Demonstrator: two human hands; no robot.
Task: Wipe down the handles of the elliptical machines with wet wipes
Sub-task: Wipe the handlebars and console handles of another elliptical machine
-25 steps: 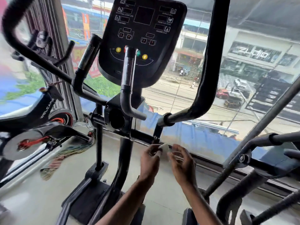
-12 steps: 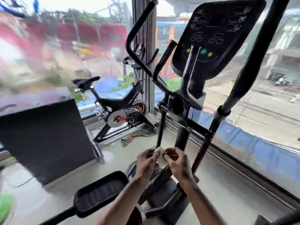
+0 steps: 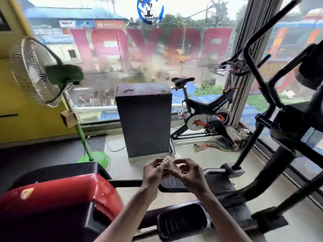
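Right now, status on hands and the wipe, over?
Left hand and right hand both pinch the wipe, bunched between them. Elliptical handle up to the right, untouched. Path to it looks open.

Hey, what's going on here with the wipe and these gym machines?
A person pinches a small white wipe between the left hand and right hand, apparently folding or unfolding it. The hands are above a pedal of the elliptical. Neither hand touches its handle on the right, so no wiping is under way.
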